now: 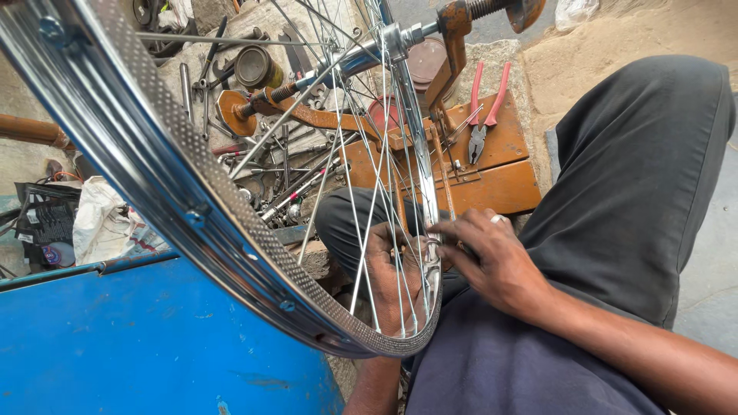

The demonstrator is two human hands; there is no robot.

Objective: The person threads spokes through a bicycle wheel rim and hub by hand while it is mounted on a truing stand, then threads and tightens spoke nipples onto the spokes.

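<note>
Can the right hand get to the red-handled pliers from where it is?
Probably yes: the right hand is at the wheel rim, and the pliers lie in the open on the rusty stand beyond it, on its side of the spokes.

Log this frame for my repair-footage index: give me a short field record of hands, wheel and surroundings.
setting: cluttered workshop floor, person seated
wheel: chrome bicycle rim with spokes, mounted in a rusty orange stand
left hand: behind the spokes, near the rim
right hand: fingers pinching at the rim edge; ring on one finger
nearby: red-handled pliers on orange board, blue panel
</note>
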